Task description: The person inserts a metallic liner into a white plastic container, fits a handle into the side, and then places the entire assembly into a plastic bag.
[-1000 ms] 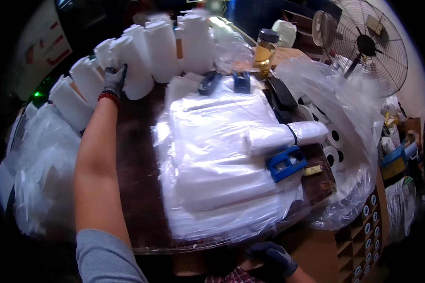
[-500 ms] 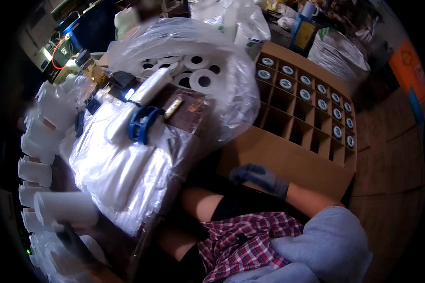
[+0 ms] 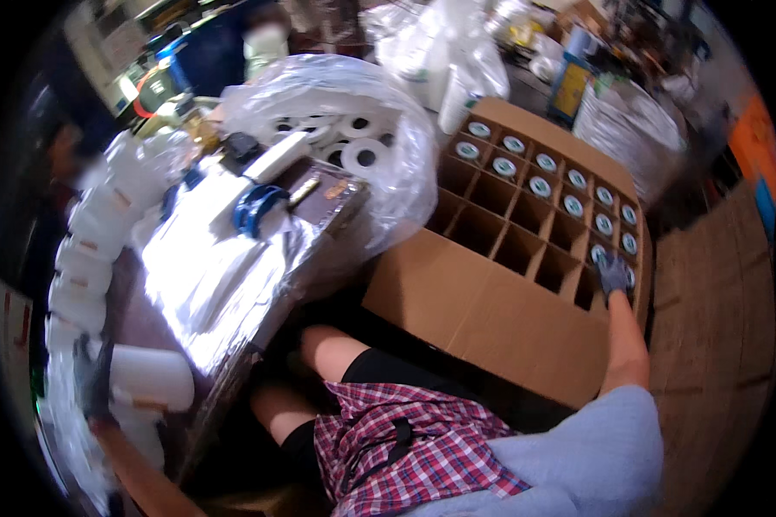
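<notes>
My left hand [image 3: 96, 376], in a dark grey glove, is closed round the left end of a white roll [image 3: 153, 379] lying sideways at the table's left edge. Some of its fingers are hidden behind the roll. My right hand [image 3: 613, 274], also gloved, reaches into the near right corner of a divided cardboard box [image 3: 483, 293]. Its fingers are down on a white cylinder with a round labelled end [image 3: 598, 253], and another such end [image 3: 630, 277] is partly covered beside it. Several more labelled cylinder ends [image 3: 540, 187] show in the far and right compartments.
Clear plastic bags [image 3: 207, 293] lie piled on the table with a blue tape dispenser [image 3: 259, 211]. Behind it, a large plastic bag [image 3: 409, 164] holds white rings [image 3: 365, 158]. White rolls [image 3: 79, 293] line the left edge. A white sack [image 3: 634, 133] stands beyond the box.
My right hand has moved right and away from me, from above the box flap into the corner compartments. My left hand has risen to the roll's left end; the roll sits farther right.
</notes>
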The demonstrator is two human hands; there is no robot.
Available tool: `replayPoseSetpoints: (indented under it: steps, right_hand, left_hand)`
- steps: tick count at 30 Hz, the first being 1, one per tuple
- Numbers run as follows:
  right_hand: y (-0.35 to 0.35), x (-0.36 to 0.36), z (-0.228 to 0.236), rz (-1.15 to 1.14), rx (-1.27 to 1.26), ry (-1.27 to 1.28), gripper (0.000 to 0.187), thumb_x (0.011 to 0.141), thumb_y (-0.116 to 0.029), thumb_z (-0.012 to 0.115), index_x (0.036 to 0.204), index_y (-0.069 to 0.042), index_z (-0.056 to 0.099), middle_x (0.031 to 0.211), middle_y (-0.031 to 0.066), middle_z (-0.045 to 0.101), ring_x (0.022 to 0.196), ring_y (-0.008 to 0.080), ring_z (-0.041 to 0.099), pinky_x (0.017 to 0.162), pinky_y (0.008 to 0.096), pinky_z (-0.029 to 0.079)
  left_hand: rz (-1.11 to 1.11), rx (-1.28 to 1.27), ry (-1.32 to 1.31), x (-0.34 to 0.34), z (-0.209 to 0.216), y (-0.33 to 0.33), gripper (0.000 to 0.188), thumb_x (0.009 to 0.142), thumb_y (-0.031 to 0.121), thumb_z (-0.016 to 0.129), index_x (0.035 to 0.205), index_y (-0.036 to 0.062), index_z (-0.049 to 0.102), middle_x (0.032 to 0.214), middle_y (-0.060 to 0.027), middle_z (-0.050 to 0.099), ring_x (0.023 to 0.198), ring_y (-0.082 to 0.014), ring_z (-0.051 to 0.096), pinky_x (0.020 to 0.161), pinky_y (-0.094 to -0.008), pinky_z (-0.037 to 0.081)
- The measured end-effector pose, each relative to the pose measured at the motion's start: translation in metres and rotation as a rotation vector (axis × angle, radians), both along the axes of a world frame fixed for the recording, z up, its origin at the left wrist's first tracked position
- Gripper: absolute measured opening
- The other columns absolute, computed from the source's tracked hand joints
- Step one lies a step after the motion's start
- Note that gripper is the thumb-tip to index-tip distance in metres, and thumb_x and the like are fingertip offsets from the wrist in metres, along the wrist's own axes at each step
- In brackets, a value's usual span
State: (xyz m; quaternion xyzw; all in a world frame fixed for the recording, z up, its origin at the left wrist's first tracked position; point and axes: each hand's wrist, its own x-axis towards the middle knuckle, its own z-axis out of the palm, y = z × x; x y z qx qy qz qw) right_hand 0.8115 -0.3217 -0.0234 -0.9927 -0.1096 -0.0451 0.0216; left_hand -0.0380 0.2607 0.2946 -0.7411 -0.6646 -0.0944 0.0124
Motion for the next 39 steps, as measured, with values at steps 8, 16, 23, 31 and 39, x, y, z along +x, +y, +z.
replayPoseSetpoints:
  steps: [8,16,23,31,39]
  right_hand:
    - [-0.007,0.029,-0.027,-0.075,-0.122,0.236,0.075,0.081,-0.063,0.057,0.138,-0.015,0.049,0.134,0.0187,0.054,0.121,0.0410,0.051,0.100,0.0508,0.039]
    - [-0.011,0.036,0.005,0.126,0.080,0.048,0.060,0.080,-0.043,0.069,0.126,-0.007,0.059,0.120,0.0234,0.062,0.112,0.0424,0.057,0.093,0.0450,0.047]
    - [0.061,-0.044,0.184,0.706,-0.006,-0.131,0.051,0.085,-0.032,0.067,0.122,0.003,0.056,0.113,0.0276,0.057,0.105,0.0441,0.054,0.091,0.0485,0.043]
    - [0.263,-0.279,0.263,1.597,-0.114,0.267,0.032,0.081,-0.026,0.068,0.106,-0.007,0.067,0.113,0.0187,0.061,0.105,0.0357,0.060,0.093,0.0422,0.047]
    - [0.368,-0.500,0.211,2.231,-0.634,-0.006,0.027,0.077,-0.024,0.069,0.097,-0.007,0.071,0.099,0.0142,0.066,0.093,0.0304,0.065,0.081,0.0423,0.052]
  left_hand:
    - [0.212,0.078,-0.240,-0.056,-0.013,-0.012,0.088,0.079,0.050,0.073,0.137,-0.0089,0.043,0.140,-0.0289,0.044,0.129,-0.0385,0.045,0.108,-0.0388,0.037]
    - [-0.027,0.182,-0.572,-0.035,0.003,-0.104,0.087,0.078,0.037,0.077,0.145,0.0031,0.035,0.136,-0.0205,0.048,0.125,-0.0326,0.048,0.104,-0.0388,0.042]
    - [-0.063,-0.003,-1.580,0.033,-0.054,-0.226,0.077,0.086,0.046,0.065,0.147,0.0092,0.034,0.132,-0.0146,0.050,0.120,-0.0303,0.049,0.100,-0.0422,0.044]
    - [-0.079,-0.341,-2.022,0.042,-0.217,-0.262,0.063,0.090,0.051,0.055,0.136,0.0099,0.045,0.126,-0.0093,0.055,0.120,-0.0256,0.050,0.103,-0.0412,0.040]
    - [0.113,-0.392,-2.164,0.019,-0.261,-0.301,0.061,0.086,0.052,0.062,0.133,0.0152,0.048,0.126,-0.0082,0.056,0.119,-0.0271,0.052,0.103,-0.0431,0.041]
